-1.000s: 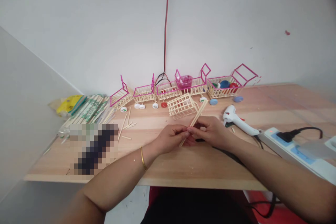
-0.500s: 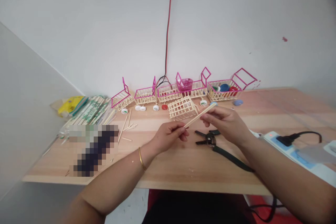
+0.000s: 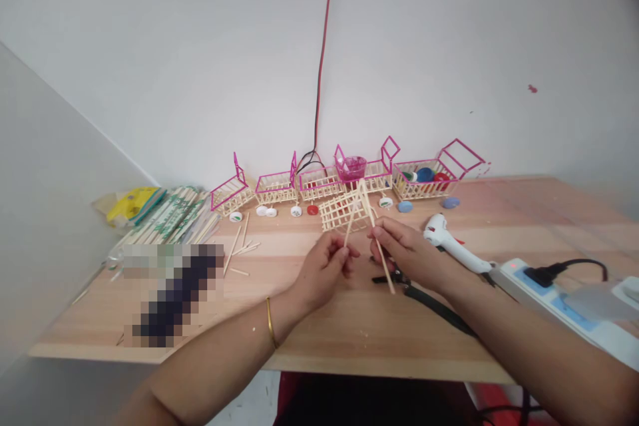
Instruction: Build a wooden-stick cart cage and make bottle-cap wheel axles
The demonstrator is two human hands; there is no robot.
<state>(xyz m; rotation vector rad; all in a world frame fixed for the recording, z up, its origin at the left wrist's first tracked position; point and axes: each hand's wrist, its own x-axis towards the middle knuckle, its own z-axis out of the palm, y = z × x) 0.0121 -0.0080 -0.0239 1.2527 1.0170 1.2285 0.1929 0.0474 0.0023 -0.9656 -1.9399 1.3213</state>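
Note:
My left hand [image 3: 327, 263] pinches a thin pale wooden stick [image 3: 351, 221] that points up and away. Between the thumb and fingers of my right hand [image 3: 402, 246] is a second wooden stick [image 3: 384, 265], slanting down towards me. The upper ends of both sticks come together in an upside-down V; whether they touch, I cannot tell. Just behind them lies a small lattice cart body [image 3: 342, 210] of bare sticks. Dark-handled pliers [image 3: 434, 306] rest on the table under my right hand, their jaws partly hidden.
Several stick carts with pink rims [image 3: 277, 180] line the wall, on bottle-cap wheels. A pink cup [image 3: 353, 168] stands among them. At right are a white glue gun [image 3: 454, 245] and a power strip [image 3: 564, 303]. Wrapped chopsticks [image 3: 174, 213] and loose sticks [image 3: 240, 272] lie left.
The sticks, earlier side by side and slanting up to the right, now spread into an upside-down V, one per hand. My right hand has moved down and left, uncovering the glue gun.

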